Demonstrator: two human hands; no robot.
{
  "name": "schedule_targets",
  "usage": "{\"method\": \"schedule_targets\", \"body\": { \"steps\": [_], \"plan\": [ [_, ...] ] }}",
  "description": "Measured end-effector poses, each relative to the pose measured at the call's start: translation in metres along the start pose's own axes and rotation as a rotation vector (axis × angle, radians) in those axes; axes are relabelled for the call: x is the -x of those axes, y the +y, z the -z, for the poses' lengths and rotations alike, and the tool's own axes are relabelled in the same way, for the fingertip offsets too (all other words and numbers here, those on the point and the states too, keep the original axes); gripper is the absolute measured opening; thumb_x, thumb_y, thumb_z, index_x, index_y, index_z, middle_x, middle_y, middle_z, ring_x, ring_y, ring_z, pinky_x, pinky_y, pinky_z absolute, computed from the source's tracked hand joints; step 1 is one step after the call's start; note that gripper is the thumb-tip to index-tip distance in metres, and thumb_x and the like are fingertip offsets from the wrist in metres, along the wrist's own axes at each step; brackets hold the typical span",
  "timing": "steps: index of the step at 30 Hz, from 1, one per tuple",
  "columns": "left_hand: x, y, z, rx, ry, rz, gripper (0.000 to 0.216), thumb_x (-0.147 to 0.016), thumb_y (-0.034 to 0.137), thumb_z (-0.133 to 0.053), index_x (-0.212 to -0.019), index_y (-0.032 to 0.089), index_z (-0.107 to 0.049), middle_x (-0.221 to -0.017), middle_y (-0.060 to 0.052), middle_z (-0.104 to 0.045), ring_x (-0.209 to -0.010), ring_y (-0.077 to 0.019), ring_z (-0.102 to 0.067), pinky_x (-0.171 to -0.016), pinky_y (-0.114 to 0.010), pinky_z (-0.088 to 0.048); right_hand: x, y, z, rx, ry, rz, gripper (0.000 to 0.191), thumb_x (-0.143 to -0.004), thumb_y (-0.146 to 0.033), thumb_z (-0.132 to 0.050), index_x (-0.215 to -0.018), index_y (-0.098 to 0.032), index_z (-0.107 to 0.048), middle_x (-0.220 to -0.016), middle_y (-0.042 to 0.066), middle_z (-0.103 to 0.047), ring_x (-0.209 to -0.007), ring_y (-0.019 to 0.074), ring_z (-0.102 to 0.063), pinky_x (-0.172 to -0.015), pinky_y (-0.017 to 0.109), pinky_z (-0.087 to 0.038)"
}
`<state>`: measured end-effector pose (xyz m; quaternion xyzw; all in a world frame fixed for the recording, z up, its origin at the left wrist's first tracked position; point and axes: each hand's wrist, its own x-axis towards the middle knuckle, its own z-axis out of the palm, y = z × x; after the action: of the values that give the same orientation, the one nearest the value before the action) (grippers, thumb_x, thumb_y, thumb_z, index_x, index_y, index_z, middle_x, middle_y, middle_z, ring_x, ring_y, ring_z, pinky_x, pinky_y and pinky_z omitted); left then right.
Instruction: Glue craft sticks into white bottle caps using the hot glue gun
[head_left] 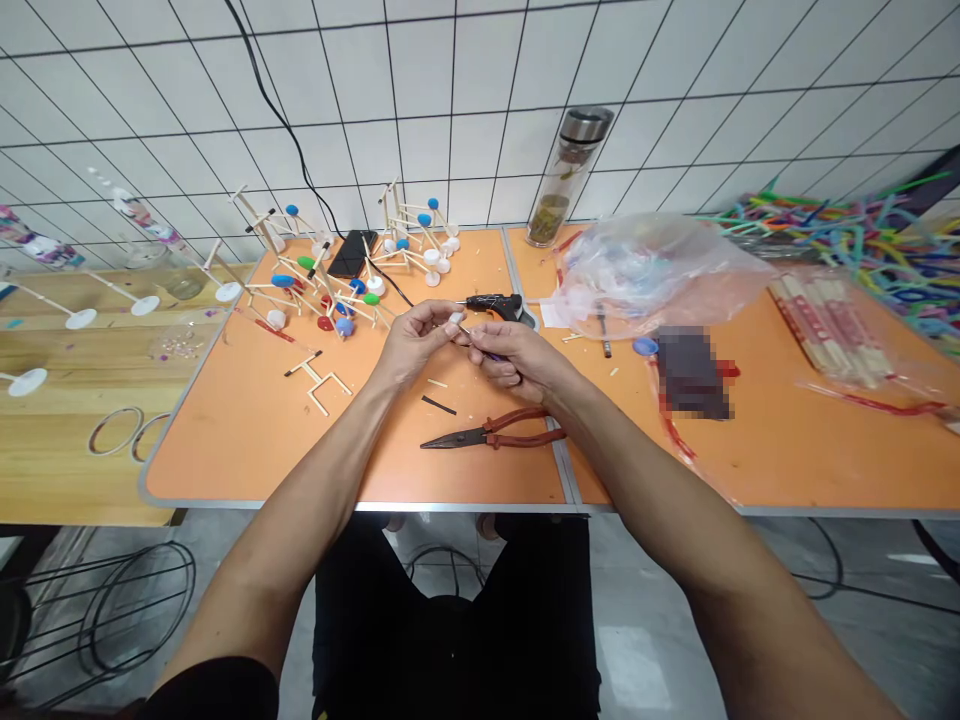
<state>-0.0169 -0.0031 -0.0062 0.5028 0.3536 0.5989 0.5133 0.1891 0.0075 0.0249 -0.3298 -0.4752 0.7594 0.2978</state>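
Both hands (pixel 469 345) pinch a thin stick (pixel 472 335) — pliers (pixel 495 432) lie below.

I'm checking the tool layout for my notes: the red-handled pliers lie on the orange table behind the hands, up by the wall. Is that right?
Not quite. In the head view the pliers lie on the orange table in front of the hands, near its front edge, not by the wall.

Pliers (pixel 491 433) lie on the table (pixel 247 440) before the hands (pixel 469 345), glue gun (pixel 496 305) behind.
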Motion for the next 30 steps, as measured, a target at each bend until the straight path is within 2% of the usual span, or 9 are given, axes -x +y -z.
{"method": "schedule_targets", "body": {
  "steps": [4, 11, 15, 18, 24, 27, 30],
  "plan": [
    [0.000, -0.003, 0.002, -0.007, 0.001, -0.030, 0.050, -0.074, 0.057, -0.109, -0.107, 0.024, -0.091, -0.099, -0.004, -0.086, -0.085, -0.0168, -0.078, -0.088, -0.031, -0.063, 0.000, 0.002, -0.001, -0.046, -0.026, -0.007, 0.028, -0.092, -0.038, -0.090, -0.101, -0.017, -0.074, -0.074, 0.000, -0.074, -0.041, 0.0044, -0.034, -0.036, 0.019, -0.018],
    [0.002, 0.000, -0.001, 0.018, -0.006, -0.002, 0.051, -0.072, 0.055, -0.111, -0.106, 0.023, -0.090, -0.101, -0.006, -0.087, -0.087, -0.0181, -0.078, -0.090, -0.033, -0.063, 0.001, -0.002, -0.003, -0.162, -0.076, -0.131, 0.013, -0.103, -0.029, -0.077, -0.105, -0.018, -0.070, -0.062, -0.008, -0.060, -0.039, 0.0043, -0.031, -0.038, 0.016, -0.023],
    [0.000, -0.002, 0.001, 0.071, 0.031, 0.029, 0.050, -0.071, 0.050, -0.112, -0.107, 0.023, -0.089, -0.107, -0.007, -0.088, -0.093, -0.0196, -0.080, -0.091, -0.033, -0.064, 0.002, 0.000, -0.004, 0.030, -0.034, 0.028, 0.030, -0.102, -0.046, -0.084, -0.099, -0.020, -0.069, -0.063, -0.005, -0.065, -0.039, 0.0055, -0.036, -0.039, 0.019, -0.024],
    [-0.003, -0.001, 0.004, 0.197, 0.091, 0.055, 0.049, -0.071, 0.044, -0.112, -0.109, 0.025, -0.088, -0.103, -0.004, -0.088, -0.094, -0.0178, -0.080, -0.089, -0.029, -0.065, 0.003, 0.003, -0.006, 0.171, 0.000, 0.165, 0.043, -0.100, -0.062, -0.085, -0.097, -0.022, -0.068, -0.066, -0.002, -0.070, -0.041, 0.0076, -0.043, -0.041, 0.021, -0.027],
    [-0.004, 0.012, 0.008, 0.321, 0.128, 0.171, 0.028, -0.091, 0.028, -0.097, -0.115, 0.024, -0.084, -0.105, -0.004, -0.088, -0.081, -0.0103, -0.078, -0.081, -0.020, -0.065, 0.006, 0.004, -0.007, 0.265, 0.072, 0.272, 0.063, -0.097, -0.084, -0.077, -0.106, -0.021, -0.073, -0.071, -0.002, -0.069, -0.047, 0.0101, -0.048, -0.046, 0.025, -0.033],
    [-0.004, 0.015, 0.008, 0.349, 0.140, 0.198, 0.022, -0.095, 0.022, -0.092, -0.115, 0.022, -0.083, -0.105, -0.004, -0.088, -0.079, -0.0094, -0.078, -0.079, -0.019, -0.064, 0.005, 0.007, -0.005, 0.375, 0.146, 0.333, 0.069, -0.103, -0.088, -0.065, -0.108, -0.020, -0.077, -0.078, 0.000, -0.069, -0.054, 0.0113, -0.050, -0.051, 0.027, -0.037],
    [-0.004, 0.014, 0.008, 0.374, 0.123, 0.210, 0.021, -0.095, 0.019, -0.090, -0.115, 0.021, -0.084, -0.108, -0.005, -0.089, -0.081, -0.0095, -0.080, -0.081, -0.018, -0.065, 0.001, 0.010, -0.003, 0.579, 0.214, 0.473, 0.066, -0.111, -0.081, -0.057, -0.118, -0.020, -0.082, -0.092, 0.005, -0.077, -0.074, 0.0181, -0.066, -0.067, 0.031, -0.051]
  ]
}}
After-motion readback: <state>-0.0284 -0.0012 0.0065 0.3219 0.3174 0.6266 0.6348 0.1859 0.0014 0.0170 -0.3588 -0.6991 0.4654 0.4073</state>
